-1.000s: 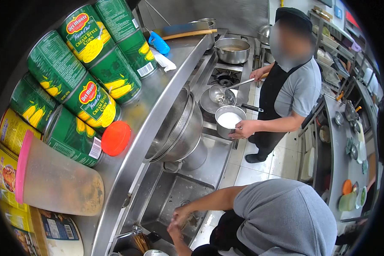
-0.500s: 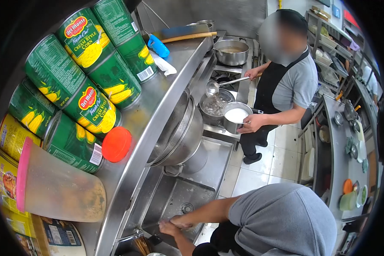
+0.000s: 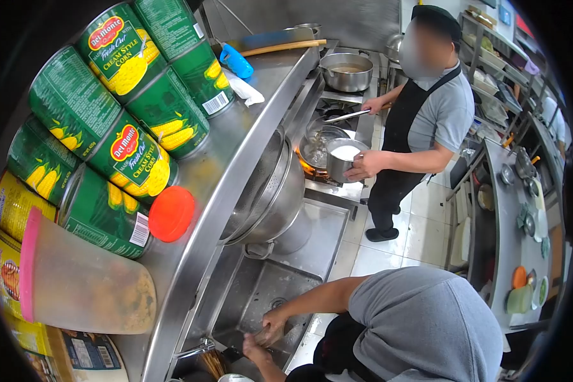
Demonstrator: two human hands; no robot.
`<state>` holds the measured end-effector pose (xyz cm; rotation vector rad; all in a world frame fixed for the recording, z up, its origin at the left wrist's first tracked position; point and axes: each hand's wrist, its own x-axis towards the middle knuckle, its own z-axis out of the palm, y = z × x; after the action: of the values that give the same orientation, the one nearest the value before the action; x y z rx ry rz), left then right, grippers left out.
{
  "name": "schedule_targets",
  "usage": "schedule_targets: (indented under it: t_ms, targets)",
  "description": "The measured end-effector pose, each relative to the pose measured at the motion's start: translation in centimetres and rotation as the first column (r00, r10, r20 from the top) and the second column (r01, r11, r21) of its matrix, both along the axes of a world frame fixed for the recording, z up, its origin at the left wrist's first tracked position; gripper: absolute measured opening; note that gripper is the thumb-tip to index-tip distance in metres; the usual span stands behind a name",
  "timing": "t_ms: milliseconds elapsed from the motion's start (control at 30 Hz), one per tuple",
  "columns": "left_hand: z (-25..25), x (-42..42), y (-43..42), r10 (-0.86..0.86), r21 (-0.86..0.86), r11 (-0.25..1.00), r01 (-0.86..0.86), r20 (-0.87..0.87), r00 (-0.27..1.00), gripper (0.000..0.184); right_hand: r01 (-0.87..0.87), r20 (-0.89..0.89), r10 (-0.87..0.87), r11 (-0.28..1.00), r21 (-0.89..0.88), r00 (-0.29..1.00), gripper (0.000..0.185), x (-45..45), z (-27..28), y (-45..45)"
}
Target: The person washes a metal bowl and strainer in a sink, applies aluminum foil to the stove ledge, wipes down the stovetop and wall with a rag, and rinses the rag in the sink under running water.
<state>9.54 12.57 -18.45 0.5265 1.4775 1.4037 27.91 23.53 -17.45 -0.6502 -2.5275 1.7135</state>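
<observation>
Both my hands are over the metal sink (image 3: 235, 305). My right hand (image 3: 274, 326) has its fingers curled in, with something small and thin perhaps between the hands, too blurred to name. My left hand (image 3: 256, 349) is just below it in the picture, fingers also closed, and what it holds is hidden. The sink drain (image 3: 278, 304) lies beside my right wrist. Near my left hand, a bundle of thin brown sticks (image 3: 212, 364) stands by the sink's edge.
A shelf (image 3: 204, 210) above the sink bears corn cans (image 3: 118, 146), a pink-rimmed container (image 3: 89, 274) and a red lid (image 3: 171, 214). Large steel bowls (image 3: 277, 197) stand beside the sink. A co-worker (image 3: 420, 121) holds a pot (image 3: 342, 167) beside a pan (image 3: 309, 153) over flames.
My hands have drawn slightly apart over the sink. The co-worker's ladle has gone down into the pan, the pot has tilted, and flames now show under the pan.
</observation>
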Motion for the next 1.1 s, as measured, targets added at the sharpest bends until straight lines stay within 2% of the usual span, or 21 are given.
schedule_targets:
  t_ms: [33, 100, 133, 167, 200, 233, 333, 433, 500, 533, 667, 733, 800, 833, 900, 933, 967, 1000, 1033, 1067, 1100]
  targets:
    - [1.0, 1.0, 0.9, -0.002, -0.006, 1.0, 0.002, 0.003, 1.0, 0.034, 0.002, 0.003, -0.002, 1.0, -0.006, 1.0, 0.04, -0.4, -0.7, -0.2]
    - [1.9, 1.7, 1.8, 0.404, -0.103, 0.913, -0.395, 0.371, 0.836, 0.028, 0.162, -0.194, -0.211, 0.956, -0.243, 0.958, 0.039, -2.7, -2.3, -0.6]
    - [-0.1, 2.6, 2.9, 0.49, -0.012, 0.867, -0.498, 0.195, 0.85, 0.019, 0.155, -0.196, -0.204, 0.958, -0.24, 0.959, 0.039, -3.9, -2.7, -0.8]
    - [-1.0, 4.0, 4.0, 0.491, 0.181, 0.861, -0.475, -0.05, 0.87, 0.015, 0.432, -0.014, -0.55, 0.672, -0.601, 0.835, 0.046, -5.1, -2.6, -0.9]
    - [-0.5, 5.1, 4.7, 0.376, 0.22, 0.919, -0.328, -0.231, 0.897, 0.013, 0.587, 0.287, -0.731, 0.188, -0.788, 0.619, 0.054, -6.1, -3.1, -1.3]
    - [0.0, 6.2, 5.5, 0.256, 0.229, 0.958, -0.174, -0.404, 0.878, 0.012, 0.59, 0.287, -0.731, 0.192, -0.784, 0.62, 0.054, -6.8, -3.7, -1.8]
    - [-2.3, 3.4, 6.1, 0.218, 0.115, 0.976, -0.185, -0.533, 0.817, 0.021, 0.576, 0.262, -0.615, 0.39, -0.719, 0.743, 0.056, -7.8, -4.9, -2.6]
    - [-3.8, 2.3, 6.6, 0.207, 0.045, 0.97, -0.24, -0.674, 0.709, 0.022, 0.561, 0.282, -0.575, 0.39, -0.73, 0.768, 0.057, -6.7, -3.9, -2.0]
    - [0.0, 6.7, 5.6, 0.072, 0.026, 0.996, -0.087, -0.81, 0.582, 0.024, 0.552, 0.279, -0.575, 0.379, -0.743, 0.769, 0.057, -5.9, -3.8, -1.4]
    - [-3.4, 5.2, 5.8, 0.292, 0.339, 0.937, -0.084, -0.626, 0.724, 0.031, 0.553, 0.279, -0.577, 0.377, -0.743, 0.768, 0.057, -5.8, -3.8, -1.4]
    - [-0.3, 4.4, 5.0, 0.065, -0.03, 0.994, -0.108, -0.628, 0.775, 0.036, 0.585, 0.286, -0.597, 0.396, -0.708, 0.749, 0.059, -5.4, -3.2, -0.9]
    - [3.0, 6.7, 3.3, 0.078, 0.076, 0.996, -0.04, -0.588, 0.805, 0.036, 0.567, 0.262, -0.561, 0.483, -0.667, 0.785, 0.06, -4.6, -2.2, 0.0]
    - [1.7, 4.8, 1.4, -0.059, 0.155, 0.973, 0.169, -0.541, 0.839, 0.035, 0.474, 0.198, -0.44, 0.708, -0.523, 0.876, 0.06, -3.2, -1.2, 0.9]
    - [-0.3, 2.2, 1.9, -0.009, 0.149, 0.983, 0.106, -0.538, 0.843, 0.035, 0.336, 0.14, -0.305, 0.869, -0.364, 0.942, 0.061, -2.1, -0.6, 1.2]
    - [-3.3, -2.8, -0.9, -0.34, -0.089, 0.894, 0.439, -0.772, 0.537, 0.029, 0.03, 0.085, -0.036, 0.997, 0.071, 0.996, 0.06, -0.9, -2.0, 1.1]
    - [-2.8, -2.7, -1.6, -0.115, 0.14, 0.975, 0.174, -0.352, 0.929, 0.025, 0.113, 0.061, -0.106, 0.986, -0.119, 0.992, 0.059, -0.4, -1.5, 1.1]
    - [0.0, -1.5, -0.1, 0.158, 0.235, 0.95, -0.204, 0.204, 0.966, 0.021, 0.188, 0.077, -0.173, 0.933, -0.306, 0.982, 0.058, -0.2, -1.1, 0.9]
    - [3.0, -0.2, 0.4, 0.297, 0.171, 0.901, -0.399, 0.426, 0.855, 0.014, 0.321, 0.063, -0.324, 0.856, -0.405, 0.944, 0.053, -1.3, -2.6, 0.7]
    - [3.0, 0.8, 1.6, 0.413, 0.067, 0.858, -0.509, 0.499, 0.762, 0.012, 0.45, 0.076, -0.479, 0.743, -0.495, 0.875, 0.048, -3.1, -4.1, 0.3]
    - [2.5, 2.9, 3.2, 0.585, 0.161, 0.763, -0.626, 0.24, 0.775, 0.01, 0.471, 0.08, -0.594, 0.54, -0.698, 0.8, 0.048, -4.4, -3.5, 0.0]
    - [0.8, 4.6, 4.3, 0.54, 0.223, 0.797, -0.561, 0.153, 0.828, 0.009, 0.448, 0.13, -0.698, 0.296, -0.843, 0.705, 0.048, -5.6, -2.7, 0.0]
